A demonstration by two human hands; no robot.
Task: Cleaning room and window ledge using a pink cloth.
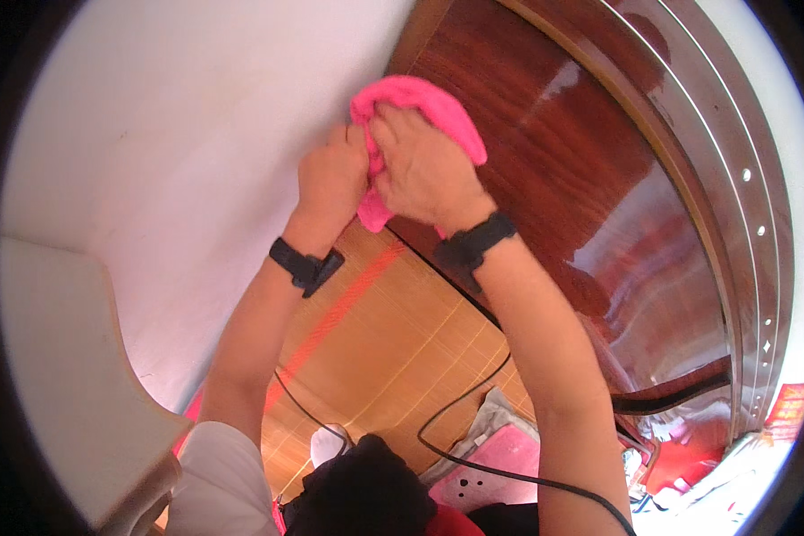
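Observation:
A bright pink cloth is bunched against the dark red, glossy wood panel, close to where it meets the white wall. My right hand lies over the cloth, back of the hand up, with its fingers curled into the fabric. Beside it, on the wall side, my left hand is closed in a fist at the edge of the cloth and appears to pinch it. Its fingertips are hidden. Each wrist wears a black strap.
Below my arms lies a woven mat with a red stripe. A thin black cable loops across it, near a pink pillow. White wall rises at left, above a pale curved board. Red items lie at lower right.

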